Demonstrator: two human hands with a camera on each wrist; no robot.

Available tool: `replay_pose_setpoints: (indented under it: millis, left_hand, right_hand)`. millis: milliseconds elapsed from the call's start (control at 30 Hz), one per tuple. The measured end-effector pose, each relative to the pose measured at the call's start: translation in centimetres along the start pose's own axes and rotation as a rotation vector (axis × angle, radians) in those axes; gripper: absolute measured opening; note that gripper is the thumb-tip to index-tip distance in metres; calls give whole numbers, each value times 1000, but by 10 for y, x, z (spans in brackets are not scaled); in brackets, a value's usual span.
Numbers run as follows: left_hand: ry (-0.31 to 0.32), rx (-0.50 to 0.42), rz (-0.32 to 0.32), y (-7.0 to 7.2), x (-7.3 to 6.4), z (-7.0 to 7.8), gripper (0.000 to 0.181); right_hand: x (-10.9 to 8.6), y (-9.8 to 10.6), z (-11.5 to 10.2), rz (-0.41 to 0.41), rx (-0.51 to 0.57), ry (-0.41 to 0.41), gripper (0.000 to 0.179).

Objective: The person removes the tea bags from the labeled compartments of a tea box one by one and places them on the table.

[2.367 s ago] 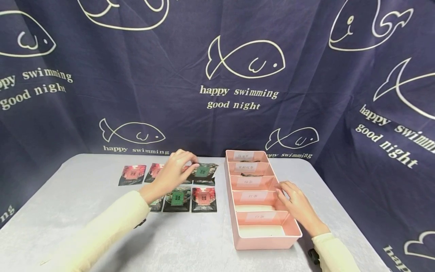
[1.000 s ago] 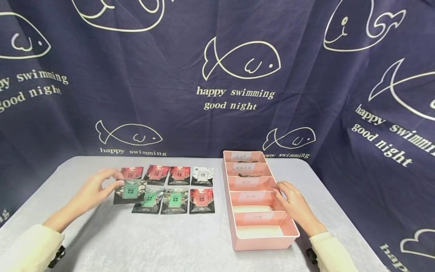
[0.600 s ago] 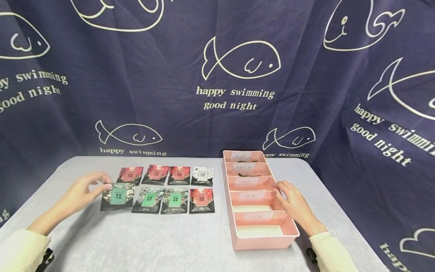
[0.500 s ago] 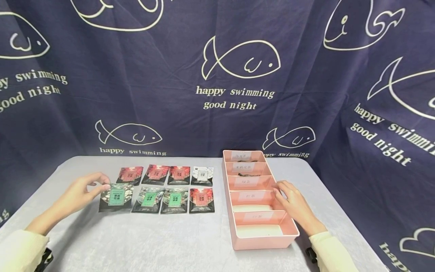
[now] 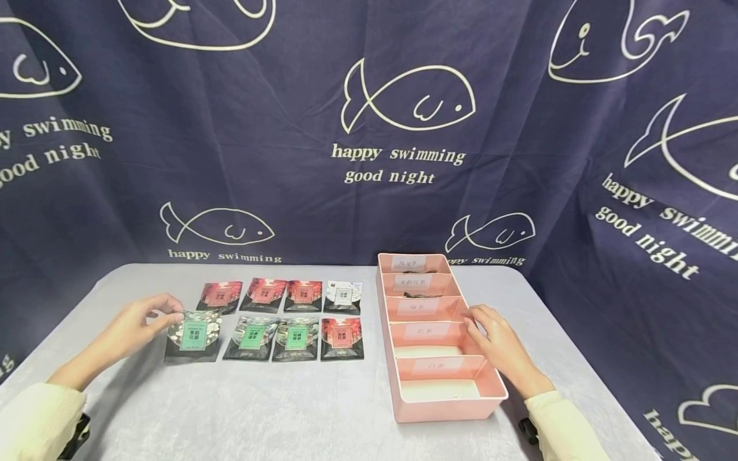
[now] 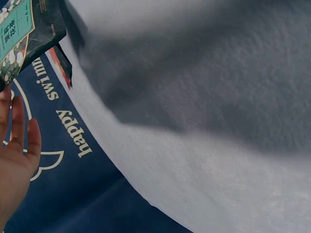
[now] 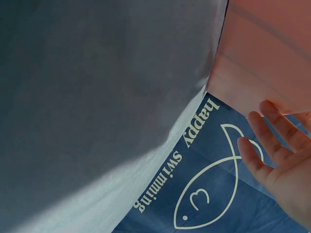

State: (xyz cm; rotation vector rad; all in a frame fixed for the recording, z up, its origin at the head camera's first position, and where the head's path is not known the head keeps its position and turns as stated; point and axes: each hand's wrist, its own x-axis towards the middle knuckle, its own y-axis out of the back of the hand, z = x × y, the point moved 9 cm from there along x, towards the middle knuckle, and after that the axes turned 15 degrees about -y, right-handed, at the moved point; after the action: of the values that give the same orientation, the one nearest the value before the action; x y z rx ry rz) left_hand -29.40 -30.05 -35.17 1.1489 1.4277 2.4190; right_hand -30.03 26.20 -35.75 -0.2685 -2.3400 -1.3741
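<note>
My left hand (image 5: 129,330) pinches the upper left corner of a dark tea sachet with a teal label (image 5: 193,336), tilted at the left end of the front row. In the left wrist view that sachet (image 6: 29,34) shows at the upper left, above the fingers. My right hand (image 5: 500,342) rests on the right rim of a pink divided box (image 5: 446,411); in the right wrist view its fingers (image 7: 265,133) lie loosely by the box's outer wall. Two green-labelled sachets, one of them the nearer green sachet (image 5: 250,337), and a red sachet (image 5: 343,338) lie to the right of the held one.
Behind lie three red sachets, among them the middle red sachet (image 5: 265,295), and a white sachet (image 5: 343,297). Dark sachet edges (image 5: 422,295) show in the box's two rear compartments. Handwritten labels mark the dividers. A navy curtain (image 5: 311,160) hangs behind the grey table (image 5: 277,410).
My left hand took the teal-labelled sachet from the back row's right end, carried it left and lowered it at the front row's left end. The right hand stays on the box.
</note>
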Motion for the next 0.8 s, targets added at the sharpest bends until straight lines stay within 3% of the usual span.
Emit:
replay_pose_setpoints:
  millis: [267,800]
  left_hand:
    - [44,37,-28,-7,1,-16,8]
    - [18,120,-133,-33,2,-22,21]
  right_hand:
    - [1,1,-1,-6,-1,-7,15]
    - [-1,0,-1,5,-6,6,14]
